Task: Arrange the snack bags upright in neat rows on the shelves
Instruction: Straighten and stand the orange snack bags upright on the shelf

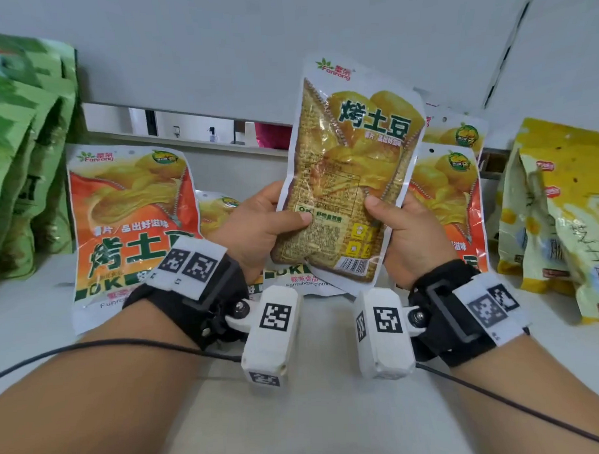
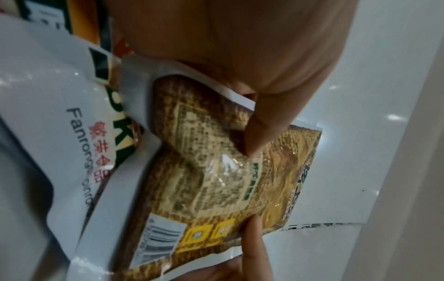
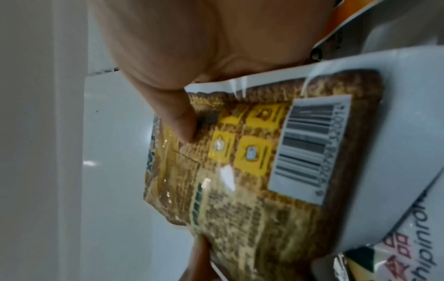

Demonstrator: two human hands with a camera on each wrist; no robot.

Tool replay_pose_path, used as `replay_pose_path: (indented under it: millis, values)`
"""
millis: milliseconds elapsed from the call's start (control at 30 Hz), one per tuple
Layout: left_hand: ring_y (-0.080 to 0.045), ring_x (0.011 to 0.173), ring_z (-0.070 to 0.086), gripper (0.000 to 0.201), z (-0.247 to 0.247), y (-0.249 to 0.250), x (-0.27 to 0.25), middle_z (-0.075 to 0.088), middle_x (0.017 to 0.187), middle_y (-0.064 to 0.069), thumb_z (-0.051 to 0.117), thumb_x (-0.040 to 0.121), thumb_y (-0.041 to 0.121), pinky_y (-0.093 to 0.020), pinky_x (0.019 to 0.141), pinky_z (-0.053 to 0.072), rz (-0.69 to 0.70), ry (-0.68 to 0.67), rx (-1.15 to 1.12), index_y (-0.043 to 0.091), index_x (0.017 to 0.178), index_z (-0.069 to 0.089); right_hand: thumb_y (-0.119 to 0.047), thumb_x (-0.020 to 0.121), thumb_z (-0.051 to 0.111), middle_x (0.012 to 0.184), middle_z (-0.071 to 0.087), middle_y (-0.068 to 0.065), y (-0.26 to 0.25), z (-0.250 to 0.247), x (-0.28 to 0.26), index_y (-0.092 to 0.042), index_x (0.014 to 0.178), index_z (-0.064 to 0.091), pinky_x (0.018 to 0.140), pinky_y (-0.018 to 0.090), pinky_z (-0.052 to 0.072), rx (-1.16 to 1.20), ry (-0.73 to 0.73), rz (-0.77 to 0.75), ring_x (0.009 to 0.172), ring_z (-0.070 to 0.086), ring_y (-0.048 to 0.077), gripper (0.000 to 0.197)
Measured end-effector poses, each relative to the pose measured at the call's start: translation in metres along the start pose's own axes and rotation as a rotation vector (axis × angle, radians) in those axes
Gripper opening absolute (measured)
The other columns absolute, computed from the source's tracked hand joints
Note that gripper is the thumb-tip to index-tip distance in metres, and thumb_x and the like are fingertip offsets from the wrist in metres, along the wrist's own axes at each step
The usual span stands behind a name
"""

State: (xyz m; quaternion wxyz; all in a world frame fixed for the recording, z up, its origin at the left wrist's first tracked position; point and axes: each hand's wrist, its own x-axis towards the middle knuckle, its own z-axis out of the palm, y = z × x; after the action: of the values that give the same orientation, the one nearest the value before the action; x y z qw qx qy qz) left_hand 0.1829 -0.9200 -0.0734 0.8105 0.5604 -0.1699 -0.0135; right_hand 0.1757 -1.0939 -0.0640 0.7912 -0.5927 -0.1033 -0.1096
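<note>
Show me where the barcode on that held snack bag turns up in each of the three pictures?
Head: barcode at centre, bag's lower right corner.
Left wrist: barcode at lower left.
Right wrist: barcode at right of centre.
Shared landmark: yellow squares beside it.

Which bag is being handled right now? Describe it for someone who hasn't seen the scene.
On the white shelf, centre, both hands hold one snack bag upright above the orange-fronted bags. Only it shows its brown burlap-print back, with barcode.
</note>
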Motion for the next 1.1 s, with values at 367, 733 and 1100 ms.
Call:
replay_pose_path:
  millis: [367, 733, 1100]
  values:
    - [-0.017, 0.074, 0.068, 0.023, -0.003, 0.005, 0.006, 0.074, 0.082, -0.004, 0.051, 0.089, -0.004, -0.033, 0.073, 0.059, 0.135, 0.061, -0.003, 0.01, 0.101, 0.065, -0.017, 0.072, 0.062, 0.115, 0.061, 0.022, -0.016, 0.007, -0.007, -0.009, 0.107, 0.06, 0.098, 0.059, 0.042, 0.186, 0.009, -0.044, 0.114, 0.057, 0.04, 0.037]
    - [-0.015, 0.079, 0.069, 0.03, -0.001, 0.001, 0.003, 0.074, 0.09, 0.001, 0.049, 0.089, -0.009, -0.029, 0.072, 0.058, 0.168, 0.053, 0.054, 0.014, 0.1, 0.066, -0.001, 0.091, 0.047, 0.09, 0.07, 0.01, -0.021, -0.003, -0.004, -0.014, 0.094, 0.064, 0.084, 0.048, 0.052, 0.208, -0.009, -0.114, 0.086, 0.066, 0.028, 0.022]
    - [-0.02, 0.078, 0.069, 0.024, 0.01, 0.028, -0.002, 0.073, 0.084, -0.006, 0.048, 0.095, 0.004, -0.038, 0.077, 0.058, 0.196, 0.215, 0.036, 0.015, 0.097, 0.07, -0.011, 0.084, 0.062, 0.078, 0.058, -0.005, -0.021, -0.007, -0.004, -0.026, 0.077, 0.064, 0.061, 0.024, 0.041, -0.084, 0.079, -0.208, 0.065, 0.051, 0.007, 0.018]
